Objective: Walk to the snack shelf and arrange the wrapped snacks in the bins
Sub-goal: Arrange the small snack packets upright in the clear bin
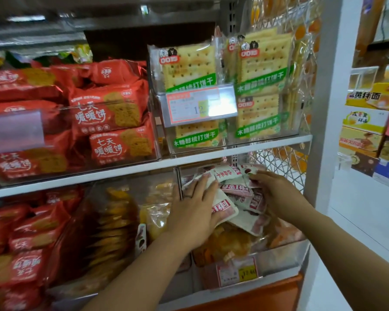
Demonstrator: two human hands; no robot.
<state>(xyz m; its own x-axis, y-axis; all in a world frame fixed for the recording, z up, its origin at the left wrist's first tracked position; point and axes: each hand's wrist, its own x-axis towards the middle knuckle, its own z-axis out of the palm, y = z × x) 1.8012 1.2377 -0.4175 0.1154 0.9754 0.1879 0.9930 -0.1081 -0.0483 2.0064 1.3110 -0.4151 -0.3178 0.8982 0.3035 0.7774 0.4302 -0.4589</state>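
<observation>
Left hand (195, 212), right hand (272, 189) on packets (256, 203) crowding bin (281, 257).

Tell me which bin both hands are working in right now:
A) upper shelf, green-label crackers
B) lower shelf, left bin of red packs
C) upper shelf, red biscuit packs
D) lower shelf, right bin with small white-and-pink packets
D: the left hand lies with fingers spread on the white-and-pink packets, and the right hand pinches one of them, inside the lower right bin.
</observation>
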